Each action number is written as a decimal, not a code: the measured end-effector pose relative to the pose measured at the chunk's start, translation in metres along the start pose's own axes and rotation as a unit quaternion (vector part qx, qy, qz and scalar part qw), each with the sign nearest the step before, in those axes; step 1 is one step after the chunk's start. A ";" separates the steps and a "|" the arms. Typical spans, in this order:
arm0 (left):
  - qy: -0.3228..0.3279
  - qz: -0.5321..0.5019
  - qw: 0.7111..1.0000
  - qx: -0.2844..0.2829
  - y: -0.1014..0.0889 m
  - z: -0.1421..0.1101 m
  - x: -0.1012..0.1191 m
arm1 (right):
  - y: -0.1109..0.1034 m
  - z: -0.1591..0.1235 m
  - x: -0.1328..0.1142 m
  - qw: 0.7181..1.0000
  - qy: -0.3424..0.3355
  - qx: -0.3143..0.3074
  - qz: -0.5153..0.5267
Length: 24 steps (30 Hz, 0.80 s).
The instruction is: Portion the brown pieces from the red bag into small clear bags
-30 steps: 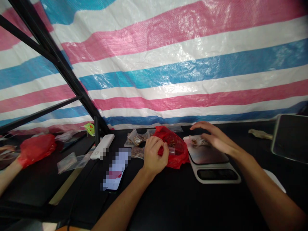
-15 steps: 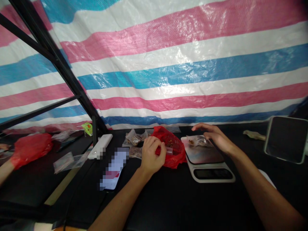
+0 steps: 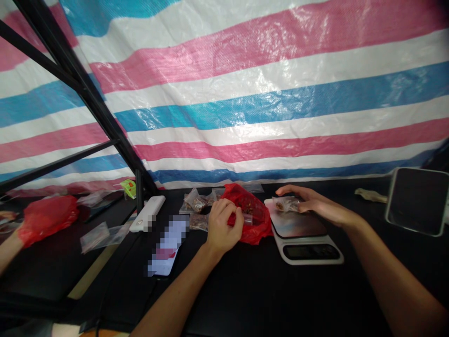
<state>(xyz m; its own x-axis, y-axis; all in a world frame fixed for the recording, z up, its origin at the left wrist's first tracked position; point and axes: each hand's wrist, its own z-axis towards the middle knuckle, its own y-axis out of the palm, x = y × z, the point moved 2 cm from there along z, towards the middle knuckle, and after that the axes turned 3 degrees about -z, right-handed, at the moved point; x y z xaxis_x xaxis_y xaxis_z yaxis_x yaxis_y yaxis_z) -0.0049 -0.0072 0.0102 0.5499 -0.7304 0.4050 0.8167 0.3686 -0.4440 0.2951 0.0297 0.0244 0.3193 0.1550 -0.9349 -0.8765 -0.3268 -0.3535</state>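
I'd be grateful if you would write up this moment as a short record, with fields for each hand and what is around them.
Left hand: holds a clear plastic tube against a red plastic bag
Right hand: touches a small clear bag of brown pieces
Under that bag: white digital scale
Nearby: more clear bags of brown pieces, a smartphone, a white power bank
Other person: forearm beside a second red bag
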 end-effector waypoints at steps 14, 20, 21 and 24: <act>-0.022 -0.091 0.991 -0.091 0.002 0.001 0.006 | 0.013 0.013 -0.006 0.989 -0.037 0.076 -0.118; -0.130 -0.213 0.961 -0.122 0.014 -0.004 0.003 | 0.067 0.028 -0.019 0.968 -0.134 0.195 -0.087; -0.148 -0.233 0.955 -0.108 0.017 -0.005 0.001 | 0.078 0.029 -0.022 0.965 -0.149 0.196 -0.092; -0.185 -0.279 0.939 -0.084 0.023 -0.005 -0.005 | 0.106 0.026 -0.032 0.955 -0.187 0.193 -0.122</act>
<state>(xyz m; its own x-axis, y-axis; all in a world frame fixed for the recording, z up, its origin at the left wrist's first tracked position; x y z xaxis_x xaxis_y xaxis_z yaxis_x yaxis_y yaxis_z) 0.0101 0.0014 -0.0062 0.0922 -0.5223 0.8478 0.9738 -0.1306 -0.1864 0.1828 0.0145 0.0178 0.4426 0.5287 -0.7243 -0.8836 0.1192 -0.4529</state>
